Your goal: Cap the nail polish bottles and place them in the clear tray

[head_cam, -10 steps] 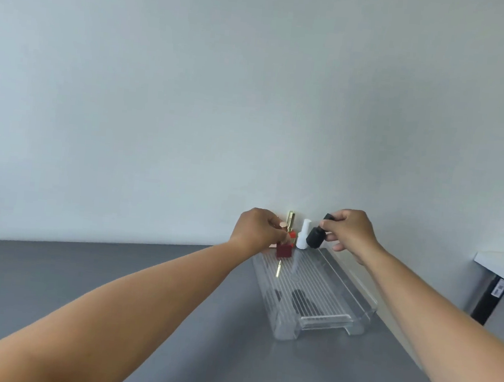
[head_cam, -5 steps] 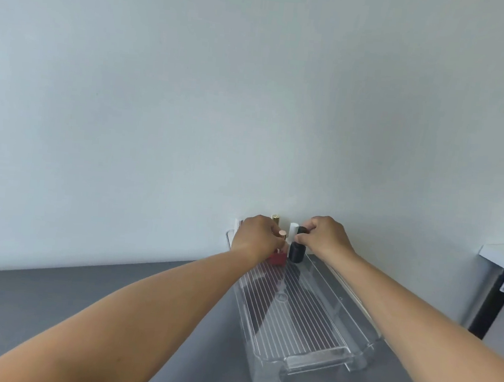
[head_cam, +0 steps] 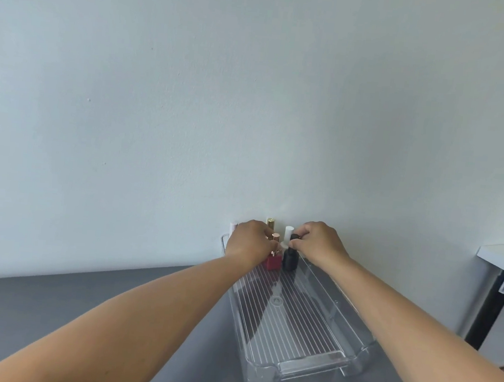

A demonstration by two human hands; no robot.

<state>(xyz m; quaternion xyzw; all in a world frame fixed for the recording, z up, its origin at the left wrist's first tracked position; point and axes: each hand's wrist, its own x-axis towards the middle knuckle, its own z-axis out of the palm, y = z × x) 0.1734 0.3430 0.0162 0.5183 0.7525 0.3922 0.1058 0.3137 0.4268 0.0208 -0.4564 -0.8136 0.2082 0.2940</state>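
Left hand [head_cam: 250, 243] pinches red nail polish bottle [head_cam: 272, 262] by its cap; right hand [head_cam: 319, 243] grips black nail polish bottle [head_cam: 290, 259] at the top. Both stand side by side, far end of clear tray [head_cam: 321, 356]. Risk: withdrawing fingers snag in the crowding and topple white-capped bottle [head_cam: 288, 233] behind.

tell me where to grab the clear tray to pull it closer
Take the tray by the handle lip on its near short end, from the near side: the red bottle and black bottle stand at the far end.
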